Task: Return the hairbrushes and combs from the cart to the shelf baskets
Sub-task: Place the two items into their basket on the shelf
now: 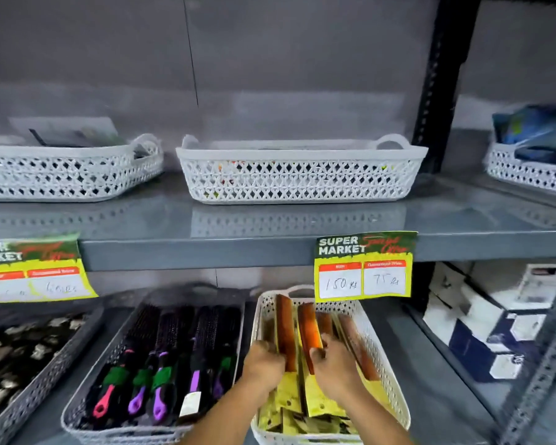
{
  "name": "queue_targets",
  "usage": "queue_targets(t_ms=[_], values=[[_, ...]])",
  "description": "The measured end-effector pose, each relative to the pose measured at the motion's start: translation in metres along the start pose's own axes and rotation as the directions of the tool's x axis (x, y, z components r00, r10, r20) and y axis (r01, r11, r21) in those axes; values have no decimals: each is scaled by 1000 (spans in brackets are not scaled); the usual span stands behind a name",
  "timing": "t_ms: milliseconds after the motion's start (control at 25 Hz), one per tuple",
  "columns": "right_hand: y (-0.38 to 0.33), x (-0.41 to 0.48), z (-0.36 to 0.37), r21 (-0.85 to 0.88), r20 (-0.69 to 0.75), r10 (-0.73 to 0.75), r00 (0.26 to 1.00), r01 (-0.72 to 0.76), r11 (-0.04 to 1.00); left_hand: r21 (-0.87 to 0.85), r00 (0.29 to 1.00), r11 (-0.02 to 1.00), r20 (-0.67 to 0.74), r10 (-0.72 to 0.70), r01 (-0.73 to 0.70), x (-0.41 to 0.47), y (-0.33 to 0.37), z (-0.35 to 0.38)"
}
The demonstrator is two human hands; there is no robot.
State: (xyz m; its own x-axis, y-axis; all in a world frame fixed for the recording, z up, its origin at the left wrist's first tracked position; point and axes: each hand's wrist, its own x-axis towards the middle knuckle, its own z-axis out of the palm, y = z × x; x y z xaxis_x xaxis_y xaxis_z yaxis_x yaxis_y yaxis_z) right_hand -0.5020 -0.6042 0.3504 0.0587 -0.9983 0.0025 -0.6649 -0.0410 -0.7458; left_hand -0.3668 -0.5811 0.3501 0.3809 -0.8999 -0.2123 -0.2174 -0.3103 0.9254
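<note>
A white lattice basket [381, 358] on the lower shelf holds several brown combs in yellow card packs. My left hand [264, 364] grips one brown comb [284, 329] standing on edge at the basket's left side. My right hand [333, 364] holds a second brown comb [308, 332] just beside it. Both hands are inside the basket. To the left, a grey basket [87, 393] holds several round hairbrushes [161, 364] with pink, purple and white handles.
The upper shelf [206, 252] carries three white lattice baskets, the middle one [299, 175] nearly empty. Two yellow price tags [363, 268] hang off the shelf edge. A dark basket [23, 396] of patterned items sits far left. White boxes [482, 322] stand at right, behind a black upright post [437, 91].
</note>
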Motion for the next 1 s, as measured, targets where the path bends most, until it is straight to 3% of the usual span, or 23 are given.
queue_targets(t_ms=[160,520,800,1000], values=[[0,3,11,-111,0,-25,1000,25,994,114,1000,993,-1,-10,10,4,-2,4],[10,8,22,-172,7,-13,1000,14,985,279,997,957,-40,-72,80,-2,2,11],[4,6,26,-247,-8,25,1000,-26,969,462,993,886,-116,20,37,-5,2,18],[6,7,26,-304,4,-27,1000,27,952,560,992,827,-119,38,36,-8,1,18]])
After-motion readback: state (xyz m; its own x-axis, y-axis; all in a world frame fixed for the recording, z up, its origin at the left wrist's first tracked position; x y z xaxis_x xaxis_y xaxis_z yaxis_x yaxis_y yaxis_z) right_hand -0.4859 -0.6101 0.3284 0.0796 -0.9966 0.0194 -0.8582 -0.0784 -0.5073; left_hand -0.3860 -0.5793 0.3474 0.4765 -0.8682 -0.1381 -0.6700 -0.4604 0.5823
